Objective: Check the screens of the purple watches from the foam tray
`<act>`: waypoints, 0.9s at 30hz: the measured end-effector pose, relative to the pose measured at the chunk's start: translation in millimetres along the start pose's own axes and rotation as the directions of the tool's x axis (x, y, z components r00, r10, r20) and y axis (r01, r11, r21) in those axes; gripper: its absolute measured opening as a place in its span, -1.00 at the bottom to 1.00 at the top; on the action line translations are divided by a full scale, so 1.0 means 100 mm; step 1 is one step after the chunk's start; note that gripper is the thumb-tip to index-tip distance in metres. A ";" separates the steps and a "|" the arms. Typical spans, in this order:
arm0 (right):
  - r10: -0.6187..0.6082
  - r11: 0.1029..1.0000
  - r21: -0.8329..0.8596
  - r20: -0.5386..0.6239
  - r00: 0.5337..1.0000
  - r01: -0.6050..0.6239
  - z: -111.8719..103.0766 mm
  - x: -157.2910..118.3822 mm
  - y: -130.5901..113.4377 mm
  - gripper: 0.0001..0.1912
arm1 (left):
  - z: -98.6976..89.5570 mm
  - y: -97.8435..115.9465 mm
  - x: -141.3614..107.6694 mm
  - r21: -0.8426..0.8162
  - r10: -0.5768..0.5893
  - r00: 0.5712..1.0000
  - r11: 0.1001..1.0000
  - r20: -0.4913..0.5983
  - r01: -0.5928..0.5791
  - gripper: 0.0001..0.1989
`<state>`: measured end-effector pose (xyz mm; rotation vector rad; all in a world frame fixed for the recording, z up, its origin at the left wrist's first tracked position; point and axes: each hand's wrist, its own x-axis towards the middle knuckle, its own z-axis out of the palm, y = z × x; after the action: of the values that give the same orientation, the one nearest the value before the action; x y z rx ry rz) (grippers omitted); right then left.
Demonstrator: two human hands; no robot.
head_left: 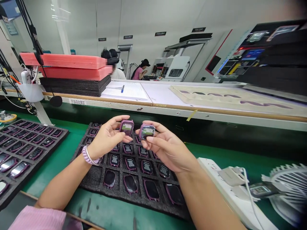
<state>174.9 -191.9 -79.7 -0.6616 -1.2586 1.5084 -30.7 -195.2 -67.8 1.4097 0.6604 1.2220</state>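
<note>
Above a black foam tray [96, 179], my left hand [109, 137] pinches a purple-framed watch case [126, 127] between thumb and fingers. Close beside it, my right hand [163, 143] grips a second purple-framed watch case [147, 131], its thumb on the lower edge of the screen. Both screens face me, tilted, with greenish reflections; a small gap separates the two cases. Rows of similar purple-framed cases sit in the tray's compartments below, several showing white text and the front row dark. Part of the tray is hidden behind my hands and forearms.
Another filled tray [51, 145] lies left. A white power strip [216, 185] with plugs and a round white fan [290, 191] stand right. Behind runs a shelf [165, 108] with red foam slabs [72, 61], papers and a pen. Two people sit farther back.
</note>
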 end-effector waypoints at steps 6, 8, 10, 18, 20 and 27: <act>-0.024 1.000 -0.004 0.008 1.000 0.024 0.03 0.00 0.05 -0.50 | 0.02 -0.04 -0.01 0.009 -0.043 0.999 0.999 0.027 0.043 -0.54; -0.030 1.000 -0.008 0.007 1.000 0.030 0.04 0.00 0.06 -0.51 | 0.03 -0.04 -0.02 0.013 -0.059 0.998 0.998 0.030 0.059 -0.57; -0.038 0.999 -0.013 0.007 0.999 0.038 0.04 0.00 0.06 -0.51 | 0.03 -0.05 -0.02 0.016 -0.069 0.997 0.998 0.036 0.069 -0.59; -0.054 0.998 -0.037 -0.007 0.998 0.054 0.04 0.00 0.06 -0.53 | 0.03 -0.06 0.00 0.005 -0.072 0.997 0.997 0.033 0.072 -0.54; -0.053 0.998 -0.043 -0.013 0.999 0.052 0.05 0.00 0.06 -0.53 | 0.03 -0.05 0.00 0.001 -0.074 0.997 0.997 0.032 0.074 -0.52; -0.033 0.998 -0.045 -0.020 0.999 0.032 0.05 0.01 0.06 -0.50 | 0.03 -0.05 0.01 0.001 -0.080 0.996 0.997 0.038 0.080 -0.48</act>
<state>168.3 -192.2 -84.0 -0.6817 -1.2846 1.4466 -26.4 -193.8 -72.1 1.3895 0.6833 1.1296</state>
